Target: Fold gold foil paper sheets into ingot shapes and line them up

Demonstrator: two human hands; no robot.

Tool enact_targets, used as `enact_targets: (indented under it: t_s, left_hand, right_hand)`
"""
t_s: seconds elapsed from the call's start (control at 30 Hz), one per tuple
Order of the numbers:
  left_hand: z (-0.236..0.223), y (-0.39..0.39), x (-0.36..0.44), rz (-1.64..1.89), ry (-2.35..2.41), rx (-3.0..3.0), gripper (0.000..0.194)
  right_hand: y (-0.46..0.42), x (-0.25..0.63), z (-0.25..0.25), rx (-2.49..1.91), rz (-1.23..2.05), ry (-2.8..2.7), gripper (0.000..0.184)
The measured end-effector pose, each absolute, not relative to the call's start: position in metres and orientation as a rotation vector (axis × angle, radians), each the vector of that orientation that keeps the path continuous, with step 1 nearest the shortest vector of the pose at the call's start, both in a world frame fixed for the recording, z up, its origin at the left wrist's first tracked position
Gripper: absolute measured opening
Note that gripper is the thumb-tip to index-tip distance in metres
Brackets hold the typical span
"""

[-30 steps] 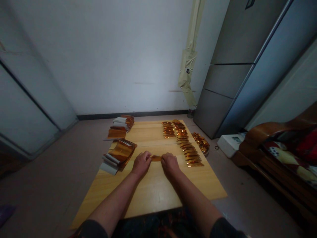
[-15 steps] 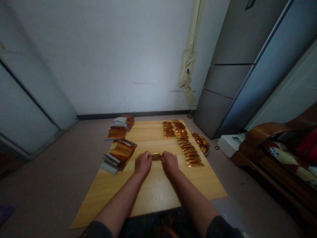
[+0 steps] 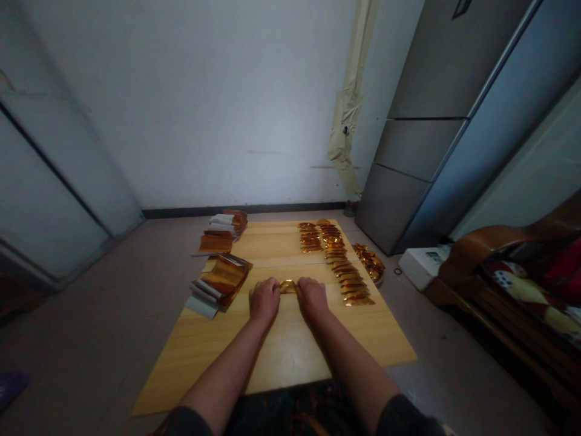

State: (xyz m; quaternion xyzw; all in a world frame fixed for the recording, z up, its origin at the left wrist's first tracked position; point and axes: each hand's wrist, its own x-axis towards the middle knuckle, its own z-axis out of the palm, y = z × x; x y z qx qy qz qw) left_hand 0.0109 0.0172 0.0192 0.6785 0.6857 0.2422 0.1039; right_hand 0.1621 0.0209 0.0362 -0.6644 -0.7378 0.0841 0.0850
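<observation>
A small piece of folded gold foil paper lies between my two hands, low over the middle of the wooden table. My left hand is closed on its left end. Its right end is pinched by my right hand. The fingertips are partly hidden behind the knuckles. Left of my left hand rests a fanned stack of gold foil sheets with pale backs. To the right of my right hand runs a long row of folded gold foil pieces, overlapping one another.
More foil sheets lie at the table's far left edge. A shorter row of folded foil sits at the back right. Beyond the right edge stands a container heaped with folded foil. A fridge, white box and wooden seat are farther right.
The foil paper between my hands now shows a brighter, more raised gold face. Both hands keep their hold at nearly the same spot. The view has shifted very slightly.
</observation>
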Motion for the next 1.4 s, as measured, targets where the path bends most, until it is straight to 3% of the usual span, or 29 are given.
enact_targets:
  t_s: [1.4]
  left_hand:
    - [0.024,0.0102,0.0149,0.43,2.161,2.097,0.023]
  right_hand:
    - [0.0235,0.1644,0.0326,-1.996,0.265,-2.124,0.013]
